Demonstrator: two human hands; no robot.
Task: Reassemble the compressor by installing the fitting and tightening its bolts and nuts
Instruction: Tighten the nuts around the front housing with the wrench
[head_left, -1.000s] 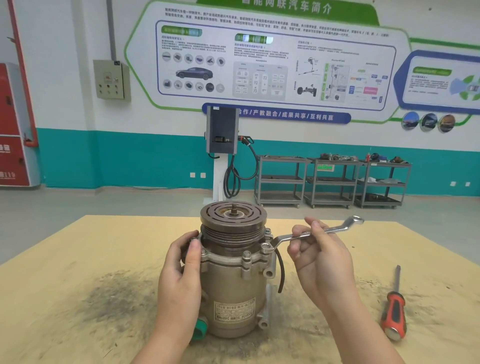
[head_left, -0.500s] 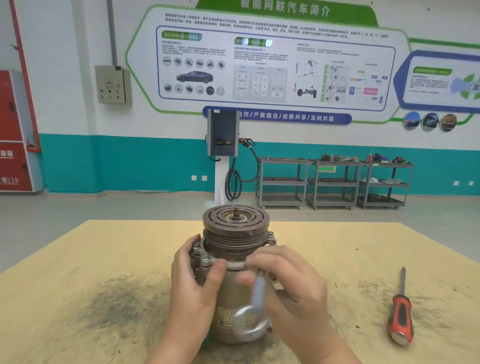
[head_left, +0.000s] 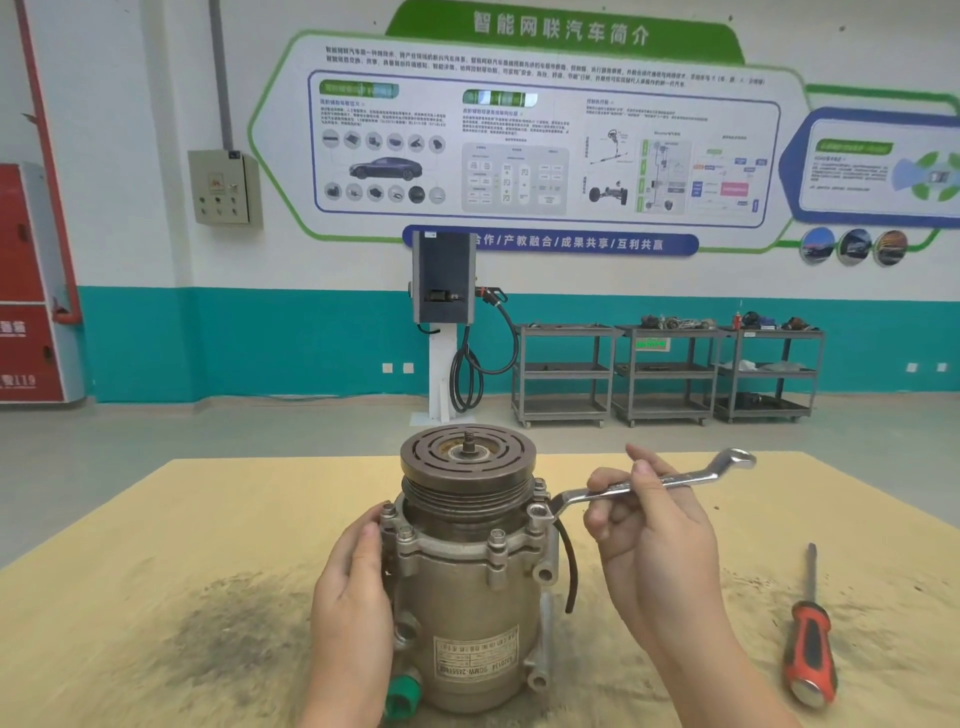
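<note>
The metal compressor (head_left: 470, 597) stands upright on the table, its round pulley (head_left: 467, 462) on top and a flange with several bolts below it. My left hand (head_left: 353, 582) grips the body's left side at the flange. My right hand (head_left: 649, 535) pinches the shank of a silver ring wrench (head_left: 649, 480). The wrench's near ring sits on a bolt (head_left: 540, 512) at the flange's right side, and its handle points right and slightly up. A black wire (head_left: 569, 561) hangs down the compressor's right side.
A red-handled screwdriver (head_left: 808, 644) lies on the yellowish table (head_left: 156, 545) to the right. A dark stain marks the table at left. A green cap (head_left: 402, 693) shows at the compressor's base. Shelving carts (head_left: 665, 371) and a charging post (head_left: 444, 322) stand far behind.
The wrench swung from the right round to the front of the compressor, and now it is back out to the right on the right-side bolt. My left hand stayed on the body.
</note>
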